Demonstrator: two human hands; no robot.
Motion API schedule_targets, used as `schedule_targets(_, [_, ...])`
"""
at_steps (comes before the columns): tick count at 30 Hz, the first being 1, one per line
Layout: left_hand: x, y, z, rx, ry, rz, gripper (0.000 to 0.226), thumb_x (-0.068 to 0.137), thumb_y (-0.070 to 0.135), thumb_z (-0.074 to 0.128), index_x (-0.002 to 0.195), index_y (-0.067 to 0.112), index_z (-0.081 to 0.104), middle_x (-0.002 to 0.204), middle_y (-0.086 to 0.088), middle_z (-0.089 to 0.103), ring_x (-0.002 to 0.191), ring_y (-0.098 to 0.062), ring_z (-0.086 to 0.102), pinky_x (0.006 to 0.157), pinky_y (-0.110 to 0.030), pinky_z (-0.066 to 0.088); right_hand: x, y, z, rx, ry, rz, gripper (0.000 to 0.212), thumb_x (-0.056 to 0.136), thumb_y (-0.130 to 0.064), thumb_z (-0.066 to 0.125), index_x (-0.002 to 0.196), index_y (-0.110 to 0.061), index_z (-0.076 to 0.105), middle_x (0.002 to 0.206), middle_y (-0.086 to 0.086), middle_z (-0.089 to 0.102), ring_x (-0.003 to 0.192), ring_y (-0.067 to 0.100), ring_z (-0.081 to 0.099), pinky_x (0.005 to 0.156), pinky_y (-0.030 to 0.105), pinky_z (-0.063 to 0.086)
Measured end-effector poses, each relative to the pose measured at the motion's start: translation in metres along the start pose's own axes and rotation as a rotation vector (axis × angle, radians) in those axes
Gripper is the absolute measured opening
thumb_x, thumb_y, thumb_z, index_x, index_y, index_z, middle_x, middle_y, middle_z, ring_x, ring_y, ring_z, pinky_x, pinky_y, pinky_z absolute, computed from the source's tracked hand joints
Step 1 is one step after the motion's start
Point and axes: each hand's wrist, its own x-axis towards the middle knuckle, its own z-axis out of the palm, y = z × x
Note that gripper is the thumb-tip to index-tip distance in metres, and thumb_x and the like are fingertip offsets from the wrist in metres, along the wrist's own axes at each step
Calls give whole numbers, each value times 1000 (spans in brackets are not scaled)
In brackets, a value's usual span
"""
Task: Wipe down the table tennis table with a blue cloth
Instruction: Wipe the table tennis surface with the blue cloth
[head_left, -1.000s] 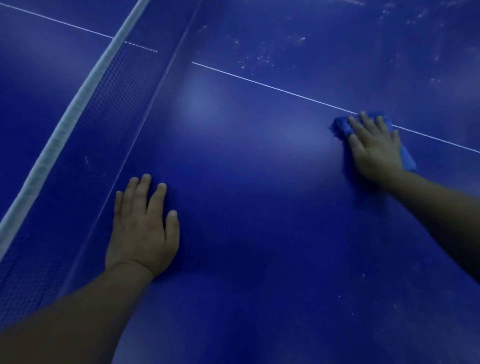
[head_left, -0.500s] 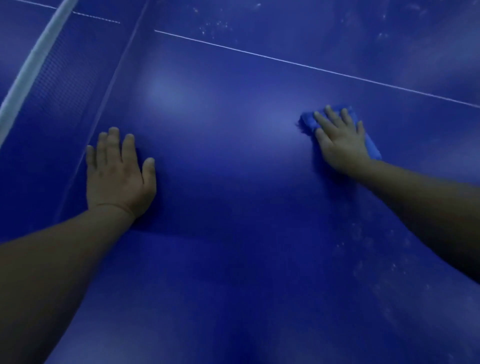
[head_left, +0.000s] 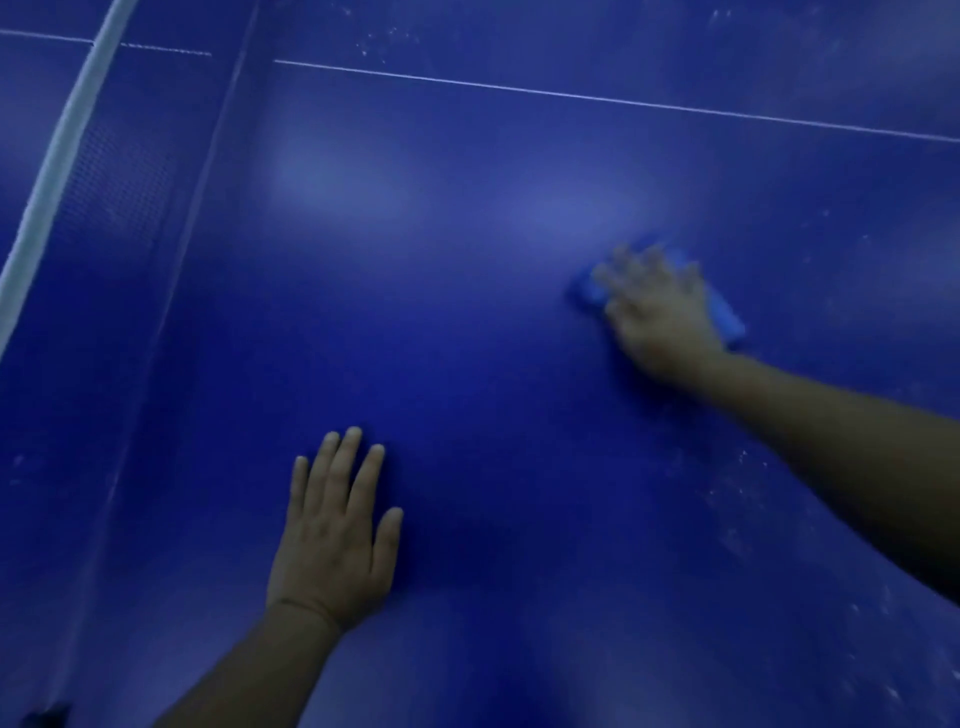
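Observation:
The dark blue table tennis table (head_left: 467, 322) fills the view. My right hand (head_left: 660, 317), blurred by motion, presses flat with spread fingers on a folded blue cloth (head_left: 727, 317) lying on the table at centre right; the cloth shows at both sides of the hand. My left hand (head_left: 332, 540) lies palm down on the bare table at lower centre, fingers straight and holding nothing.
The net (head_left: 119, 197) with its white top band (head_left: 57, 166) runs along the left side. A white centre line (head_left: 571, 96) crosses the table at the top. White dust specks (head_left: 737, 499) lie on the surface at the right, by my right forearm.
My right hand has slid the cloth toward me, away from the white line. My left hand stays flat on the table. The view has shifted.

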Motion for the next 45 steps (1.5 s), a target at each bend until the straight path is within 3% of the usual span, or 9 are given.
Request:
schedule_targets(2, [0,0,1,8,3,-5,69,102,48,16,145,3,44,158,-16,31,149,-31,19,120,-53,10,18,26,-8,94,42,398,53,102,-42,29,154,-35,27,165,-4,17,152,28,7,117,65,6])
schedule_targets(4, [1,-2,2,7,3,-1,67,102,47,17,145,3,44,158,-16,31,149,-31,19,120,-53,10,-1,10,2,77,83,385,54,100,-43,29,153,-35,29,164,-3,20,152,30,11,117,66,7])
schedule_targets(11, [2,-3,6,11,-4,2,69,102,48,13,145,4,44,158,-16,29,149,-32,18,121,-53,7,-129,-36,31,-32,-90,-587,51,100,-47,34,151,-39,34,162,-3,28,151,35,17,116,66,12])
schedule_targets(16, [2,-2,6,25,-13,8,65,101,45,20,145,3,43,158,-18,28,149,-33,17,122,-51,4,-20,35,4,84,56,376,55,100,-47,24,153,-35,30,164,-4,20,152,29,10,118,65,6])
schedule_targets(18, [2,-1,5,31,-20,1,63,97,41,28,144,2,44,158,-19,28,149,-33,16,122,-50,2,-21,21,6,103,79,470,55,100,-46,25,154,-36,27,165,-4,18,152,28,8,118,63,4])
schedule_targets(27, [1,0,2,5,-37,-11,68,95,43,25,147,1,40,159,-20,24,150,-33,11,122,-53,3,-244,-57,40,-52,-102,-388,52,100,-45,40,151,-41,32,162,-2,26,149,37,22,116,65,15])
schedule_targets(33, [-1,0,2,-5,-36,-10,71,94,47,18,152,8,31,163,-14,14,152,-26,0,122,-46,-7,-135,-38,18,177,107,700,52,102,-44,28,154,-38,26,165,-7,15,153,25,6,119,61,3])
schedule_targets(39, [-1,0,4,-22,-24,-10,71,94,48,18,152,8,30,163,-14,13,152,-27,0,122,-48,-5,-261,-170,59,73,83,365,51,100,-45,32,150,-38,35,163,-7,25,152,29,12,119,61,8])
schedule_targets(45, [0,3,5,-13,-35,-15,69,95,46,20,152,8,28,163,-14,11,152,-28,-1,122,-50,-4,-338,-86,48,161,64,1152,53,104,-43,29,156,-37,23,166,-6,11,153,25,3,119,62,3])
